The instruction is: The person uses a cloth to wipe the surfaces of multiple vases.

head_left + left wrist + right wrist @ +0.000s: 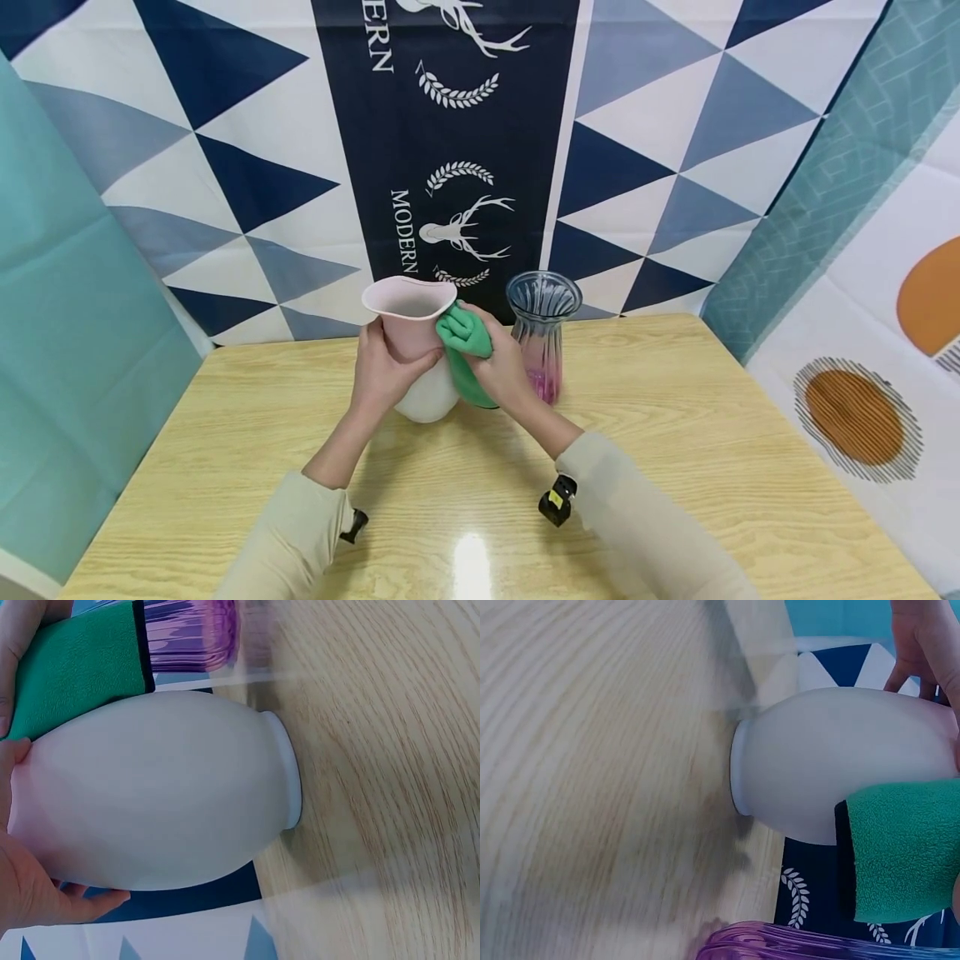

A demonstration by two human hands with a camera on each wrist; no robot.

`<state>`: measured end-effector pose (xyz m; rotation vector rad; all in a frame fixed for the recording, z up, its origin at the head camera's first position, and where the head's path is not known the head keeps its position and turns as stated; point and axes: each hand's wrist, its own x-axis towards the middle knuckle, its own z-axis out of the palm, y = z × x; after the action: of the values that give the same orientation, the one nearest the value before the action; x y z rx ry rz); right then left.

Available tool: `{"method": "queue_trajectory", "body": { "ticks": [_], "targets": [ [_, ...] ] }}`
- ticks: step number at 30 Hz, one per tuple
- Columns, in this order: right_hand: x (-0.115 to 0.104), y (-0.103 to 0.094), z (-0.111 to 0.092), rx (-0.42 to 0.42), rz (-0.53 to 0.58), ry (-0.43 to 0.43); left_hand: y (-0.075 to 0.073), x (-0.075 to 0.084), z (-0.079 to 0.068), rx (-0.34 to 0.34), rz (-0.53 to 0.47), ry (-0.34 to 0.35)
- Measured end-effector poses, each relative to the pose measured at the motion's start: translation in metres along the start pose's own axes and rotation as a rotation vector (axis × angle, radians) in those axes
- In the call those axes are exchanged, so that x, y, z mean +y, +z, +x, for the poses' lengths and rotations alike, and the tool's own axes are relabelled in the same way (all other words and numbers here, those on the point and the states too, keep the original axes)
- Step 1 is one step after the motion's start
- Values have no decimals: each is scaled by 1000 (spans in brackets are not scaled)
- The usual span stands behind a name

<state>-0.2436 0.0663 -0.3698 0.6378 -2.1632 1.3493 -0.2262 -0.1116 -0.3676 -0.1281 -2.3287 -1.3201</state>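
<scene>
The pale pink-and-white vase (pixel 408 337) is upright at the middle of the table's far part, its foot down at the wooden tabletop (pixel 637 450); whether the two touch, you cannot tell. Its wavy mouth opens upward, showing a greyish inner wall, while the bottom inside is hidden. Your left hand (pixel 384 375) curls around the pink neck from the left, thumb across the front. Your right hand (pixel 504 358) pinches a green cloth (pixel 465 337) against the vase's right side; it bunches near the rim, and a dark-edged flap hangs lower along the white body.

Just right of your right hand, a ribbed glass vase (pixel 542 342) stands upright, blue at its flared top and pink to purple lower down. You cannot tell whether that lower colour is the glass itself or something inside.

You wear light sleeves (pixel 637 508), with a small black device (pixel 557 500) at each wrist. Behind the table hangs a backdrop (pixel 457 133) of triangles and a dark panel with white deer heads.
</scene>
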Motion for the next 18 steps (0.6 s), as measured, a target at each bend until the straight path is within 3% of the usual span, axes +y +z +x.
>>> {"method": "queue_trajectory", "body": {
  "ticks": [7, 18],
  "targets": [
    [-1, -1, 1, -40, -28, 16, -1, -1, -1, -14, -6, 2],
    [19, -1, -13, -113, -19, 98, -1, 0, 0, -9, -50, 27]
  ]
}}
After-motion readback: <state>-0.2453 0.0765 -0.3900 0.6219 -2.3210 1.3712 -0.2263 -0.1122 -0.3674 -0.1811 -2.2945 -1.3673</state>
